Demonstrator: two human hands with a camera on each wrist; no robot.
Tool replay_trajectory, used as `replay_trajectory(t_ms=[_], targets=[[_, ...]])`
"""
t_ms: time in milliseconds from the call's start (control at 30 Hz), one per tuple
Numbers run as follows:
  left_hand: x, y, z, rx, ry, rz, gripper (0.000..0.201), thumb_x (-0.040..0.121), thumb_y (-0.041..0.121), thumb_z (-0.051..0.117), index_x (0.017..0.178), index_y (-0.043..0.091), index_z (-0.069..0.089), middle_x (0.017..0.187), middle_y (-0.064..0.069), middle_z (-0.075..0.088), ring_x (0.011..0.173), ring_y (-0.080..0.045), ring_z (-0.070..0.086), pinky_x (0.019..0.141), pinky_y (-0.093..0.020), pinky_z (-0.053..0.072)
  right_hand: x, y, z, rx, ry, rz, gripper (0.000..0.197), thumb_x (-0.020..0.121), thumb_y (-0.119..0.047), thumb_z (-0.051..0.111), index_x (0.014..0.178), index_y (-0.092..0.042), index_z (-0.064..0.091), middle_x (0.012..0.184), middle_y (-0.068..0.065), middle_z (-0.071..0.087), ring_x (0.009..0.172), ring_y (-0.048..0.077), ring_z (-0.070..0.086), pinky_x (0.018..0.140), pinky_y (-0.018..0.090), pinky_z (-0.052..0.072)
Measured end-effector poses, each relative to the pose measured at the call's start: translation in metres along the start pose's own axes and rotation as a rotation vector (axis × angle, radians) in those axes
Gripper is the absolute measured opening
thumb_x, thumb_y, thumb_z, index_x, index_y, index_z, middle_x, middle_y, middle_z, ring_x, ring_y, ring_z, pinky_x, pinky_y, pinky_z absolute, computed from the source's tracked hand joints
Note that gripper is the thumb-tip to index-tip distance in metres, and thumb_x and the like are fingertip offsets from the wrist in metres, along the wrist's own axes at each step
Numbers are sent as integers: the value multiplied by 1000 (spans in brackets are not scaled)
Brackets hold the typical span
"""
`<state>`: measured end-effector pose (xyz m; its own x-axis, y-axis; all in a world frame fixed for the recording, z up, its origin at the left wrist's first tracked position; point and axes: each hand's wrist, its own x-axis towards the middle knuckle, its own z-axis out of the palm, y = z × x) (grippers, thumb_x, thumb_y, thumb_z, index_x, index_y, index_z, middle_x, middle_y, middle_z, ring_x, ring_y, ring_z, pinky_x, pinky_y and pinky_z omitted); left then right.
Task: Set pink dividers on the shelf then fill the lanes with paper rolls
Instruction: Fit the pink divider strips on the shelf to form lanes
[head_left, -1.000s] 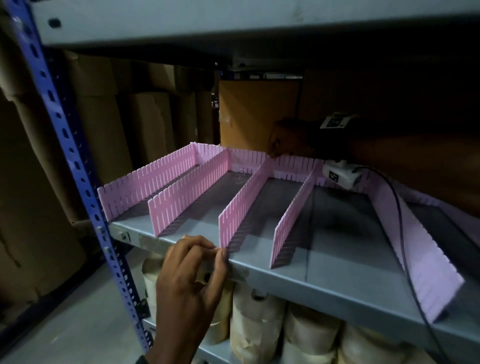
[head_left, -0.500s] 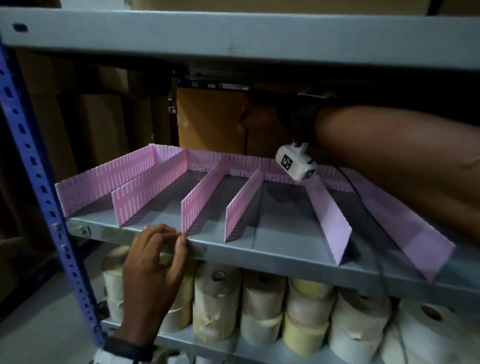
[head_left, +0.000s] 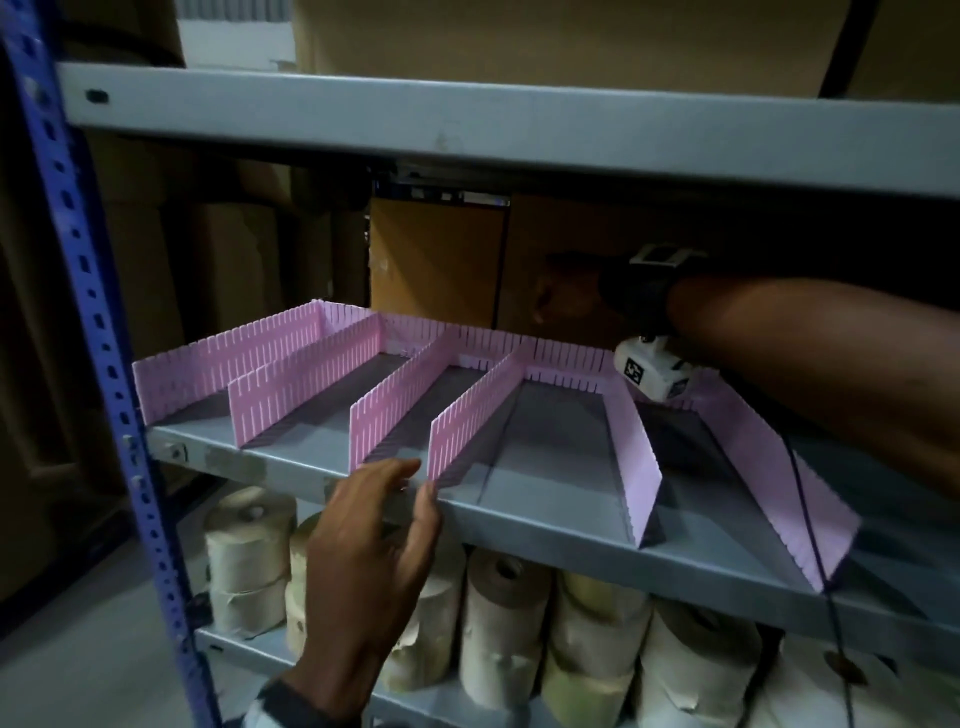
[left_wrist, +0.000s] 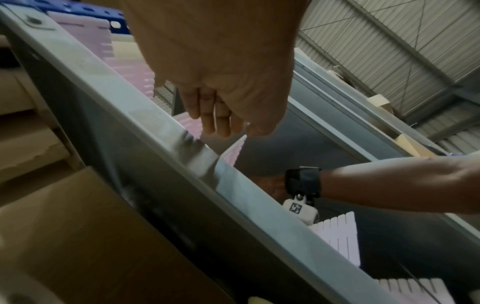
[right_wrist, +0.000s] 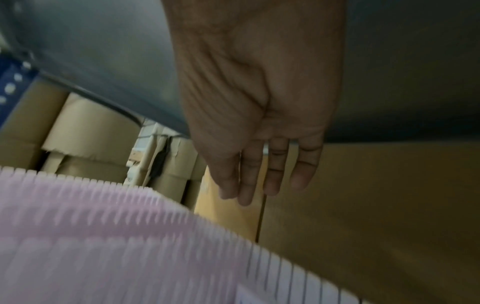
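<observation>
Slotted pink plastic dividers (head_left: 400, 410) stand upright on the grey metal shelf (head_left: 545, 525), running front to back and slotted into a pink strip along the rear; they split the shelf into lanes, narrower on the left and wider toward the right. The lanes hold nothing yet.

The left hand (head_left: 374, 551) is raised at the shelf's front lip, its fingers (head_left: 397, 467) loosely spread and holding nothing. The fingertips sit right by the front ends of the third and fourth dividers from the left (whether they actually touch the plastic I cannot tell, since the wrist view is blurred there).

The right hand (right_wrist: 259, 115) reaches deep into the shelf, above the rear strip, near the brown cardboard boxes (right_wrist: 350, 205) behind the rack. Its fingers are straight and together, gripping nothing. The forearm crosses over the right-hand lanes, with a small white camera block (head_left: 652, 371) hanging under the wrist.

Cream and tan paper rolls (head_left: 498, 623) stand packed upright on the shelf below. A blue perforated steel upright (head_left: 98, 332) frames the rack on the left, and another grey shelf (head_left: 467, 124) sits overhead.
</observation>
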<state>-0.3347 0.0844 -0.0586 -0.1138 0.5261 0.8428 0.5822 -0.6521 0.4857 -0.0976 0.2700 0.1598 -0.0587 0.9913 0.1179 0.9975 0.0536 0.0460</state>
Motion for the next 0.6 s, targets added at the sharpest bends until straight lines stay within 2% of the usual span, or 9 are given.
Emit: replay_trajectory(t_ms=[100, 133, 200, 300, 367, 433, 500, 567, 600], targets=[[3, 4, 11, 50, -25, -81, 25, 91, 30, 65, 107, 11, 71, 100, 1, 70, 92, -22, 67, 81, -39, 51, 8, 2, 19, -45, -79, -82, 46, 96, -35, 58, 135, -11, 54, 137, 13, 55, 123, 31, 54, 105, 43, 44], [4, 4, 15, 75, -33, -92, 24, 91, 31, 64, 104, 12, 71, 98, 2, 69, 91, -22, 65, 81, -41, 51, 10, 2, 23, -51, -96, -108, 44, 96, -34, 59, 133, -11, 56, 136, 12, 56, 122, 30, 54, 104, 38, 44], [4, 6, 20, 107, -46, -72, 24, 93, 34, 61, 97, 13, 71, 95, 3, 67, 90, -23, 62, 84, -46, 52, 15, 0, 27, -68, -133, -156, 40, 98, -28, 58, 132, -8, 60, 134, 11, 59, 121, 27, 55, 94, 26, 41], [0, 8, 25, 70, -39, -40, 25, 93, 35, 60, 93, 15, 75, 96, 5, 68, 92, -20, 64, 103, -56, 46, 22, 5, 28, -58, -145, -220, 34, 99, -24, 56, 126, -6, 63, 129, 11, 62, 113, 23, 58, 82, 19, 38], [-3, 9, 26, 45, -33, -31, 24, 94, 34, 60, 91, 16, 76, 95, 6, 69, 94, -18, 65, 107, -59, 42, 28, 11, 27, -18, -149, -245, 29, 98, -21, 56, 121, -4, 65, 126, 14, 63, 105, 23, 59, 80, 20, 41], [-4, 9, 27, 35, -30, -34, 25, 94, 35, 61, 88, 16, 76, 94, 6, 69, 94, -18, 66, 108, -60, 40, 32, 18, 27, -10, -155, -271, 31, 100, -21, 53, 123, -5, 64, 126, 14, 63, 110, 24, 60, 83, 21, 42], [-3, 10, 29, 55, -29, -22, 24, 92, 37, 63, 86, 17, 76, 93, 7, 70, 95, -18, 67, 110, -62, 37, 38, 23, 30, -17, -159, -285, 31, 100, -16, 53, 125, 0, 62, 126, 18, 61, 113, 31, 59, 84, 22, 44], [-4, 11, 32, 92, -24, 2, 24, 91, 38, 66, 84, 18, 76, 93, 8, 70, 95, -18, 67, 111, -64, 34, 44, 28, 35, -10, -131, -324, 28, 99, -11, 53, 119, 5, 64, 124, 23, 62, 112, 37, 60, 88, 29, 47], [-4, 13, 33, 90, -17, 7, 23, 91, 38, 67, 83, 19, 76, 93, 8, 70, 95, -18, 67, 111, -65, 33, 44, 29, 36, -12, -133, -300, 26, 99, -11, 53, 117, 3, 66, 123, 22, 63, 111, 35, 61, 91, 32, 47]])
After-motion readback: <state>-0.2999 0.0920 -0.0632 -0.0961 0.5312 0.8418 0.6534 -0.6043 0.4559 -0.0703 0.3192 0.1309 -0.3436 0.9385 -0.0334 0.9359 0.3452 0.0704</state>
